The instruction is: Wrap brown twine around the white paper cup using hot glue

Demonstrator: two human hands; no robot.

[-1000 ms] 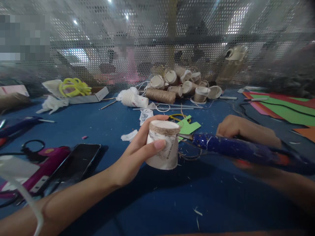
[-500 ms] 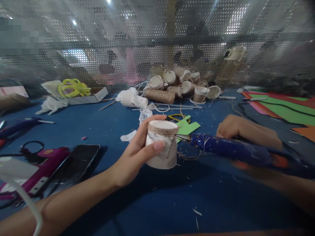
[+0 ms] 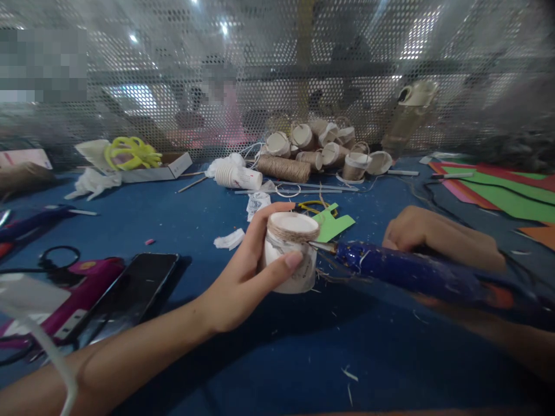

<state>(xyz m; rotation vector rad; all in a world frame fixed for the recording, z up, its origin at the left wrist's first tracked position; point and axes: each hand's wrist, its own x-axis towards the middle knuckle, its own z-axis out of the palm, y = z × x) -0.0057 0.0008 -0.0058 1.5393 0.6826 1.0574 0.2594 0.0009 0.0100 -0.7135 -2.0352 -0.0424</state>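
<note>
My left hand (image 3: 249,271) is closed around a white paper cup (image 3: 288,271), thumb across its front and fingers behind. Brown twine (image 3: 299,232) is wound in several turns just below the rim. At the cup's right side is the metal nozzle of a blue hot glue gun (image 3: 403,266), touching or almost touching it by the twine's lower edge. My right hand (image 3: 442,237) grips the glue gun, which partly hides the fingers. A loose twine strand (image 3: 342,278) trails right from the cup. Behind the cup lie a green paper piece (image 3: 333,224) and yellow-handled scissors (image 3: 312,204).
Twine-wrapped cups (image 3: 332,151), a twine roll (image 3: 284,167) and stacked paper cups (image 3: 238,176) stand at the back. Leftward are a phone (image 3: 145,289), a magenta power strip (image 3: 89,289) and another glue gun (image 3: 37,222). Coloured paper (image 3: 503,188) lies at right, before a perforated screen (image 3: 260,75).
The cup in my left hand has shifted slightly right and turned a little. The nozzle now sits lower against the cup, near the twine's bottom edge.
</note>
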